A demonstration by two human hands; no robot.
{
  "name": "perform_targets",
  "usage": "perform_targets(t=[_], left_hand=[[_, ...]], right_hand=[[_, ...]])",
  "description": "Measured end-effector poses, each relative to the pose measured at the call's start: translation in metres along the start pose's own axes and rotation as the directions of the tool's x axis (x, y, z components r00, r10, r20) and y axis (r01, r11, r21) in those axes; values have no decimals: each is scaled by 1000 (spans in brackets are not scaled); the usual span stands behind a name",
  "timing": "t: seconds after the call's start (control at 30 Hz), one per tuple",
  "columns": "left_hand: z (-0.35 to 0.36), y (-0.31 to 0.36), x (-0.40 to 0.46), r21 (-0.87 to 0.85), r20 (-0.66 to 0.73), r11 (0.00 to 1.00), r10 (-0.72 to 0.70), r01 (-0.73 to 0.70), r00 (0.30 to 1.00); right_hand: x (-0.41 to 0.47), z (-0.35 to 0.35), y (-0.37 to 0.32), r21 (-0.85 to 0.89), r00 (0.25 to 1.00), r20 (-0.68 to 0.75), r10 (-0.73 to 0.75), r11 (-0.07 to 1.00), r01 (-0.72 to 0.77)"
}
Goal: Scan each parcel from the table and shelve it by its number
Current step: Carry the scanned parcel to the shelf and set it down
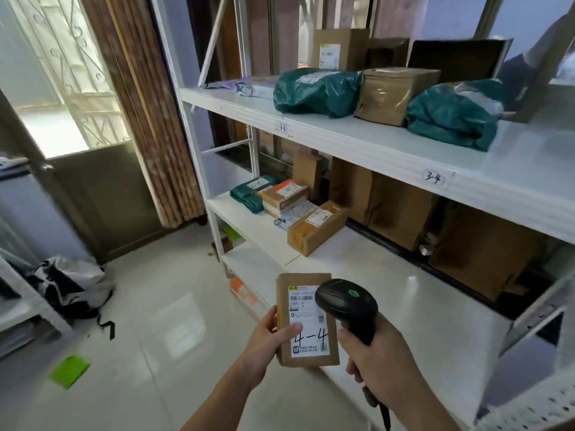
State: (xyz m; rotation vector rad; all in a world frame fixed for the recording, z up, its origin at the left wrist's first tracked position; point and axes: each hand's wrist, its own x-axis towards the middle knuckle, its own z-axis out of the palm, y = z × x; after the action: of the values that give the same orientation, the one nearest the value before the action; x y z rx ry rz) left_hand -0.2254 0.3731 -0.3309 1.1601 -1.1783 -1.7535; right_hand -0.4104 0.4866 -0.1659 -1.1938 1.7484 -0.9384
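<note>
A small brown parcel (306, 318), hand-marked 4-4, is gripped in the left hand (267, 343), thumb laid on its label. A black scanner (348, 303) is clasped in the right hand (378, 365), its head held over the barcode. Scanning is judged under way; shelving remains. Parcels already lie on the white shelves (389, 144), marked 3-3 and 3-4.

White shelving (367, 141) with teal bags (314, 90), cardboard boxes (315, 230).

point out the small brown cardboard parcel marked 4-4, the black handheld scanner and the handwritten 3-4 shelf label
small brown cardboard parcel marked 4-4 (306, 321), head view, on its white label
black handheld barcode scanner (345, 298), head view, on its head
handwritten 3-4 shelf label (433, 178), head view, on the digits
</note>
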Motion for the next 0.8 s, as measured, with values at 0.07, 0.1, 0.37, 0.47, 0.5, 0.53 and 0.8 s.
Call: perform_targets(t=[0.07,0.1,0.37,0.47,0.5,0.53,0.8], left_hand=[[-4,8,31,13,12,1000,-22,22,1000],[-6,13,45,19,18,1000,-25,25,1000],[-7,55,151,-11,7,1000,-8,8,1000],[-11,64,190,-11,49,1000,-24,25,999],[-14,64,204,-8,64,999,-38,38,997],[-17,65,216,-8,78,998,-55,55,995],[-41,57,313,67,210,977,-214,204,954]], right_hand=[[30,1,-6,23,1000,13,24,999,-24],[44,0,-9,24,999,17,29,999,-29],[141,1,-23,9,996,-45,79,997,-78],[171,7,-26,15,989,-86,118,993,-117],[180,10,-28,27,986,-103,134,991,-132],[189,13,-29,38,981,-123,150,988,-146],[247,50,-40,151,902,-307,303,952,-268]])
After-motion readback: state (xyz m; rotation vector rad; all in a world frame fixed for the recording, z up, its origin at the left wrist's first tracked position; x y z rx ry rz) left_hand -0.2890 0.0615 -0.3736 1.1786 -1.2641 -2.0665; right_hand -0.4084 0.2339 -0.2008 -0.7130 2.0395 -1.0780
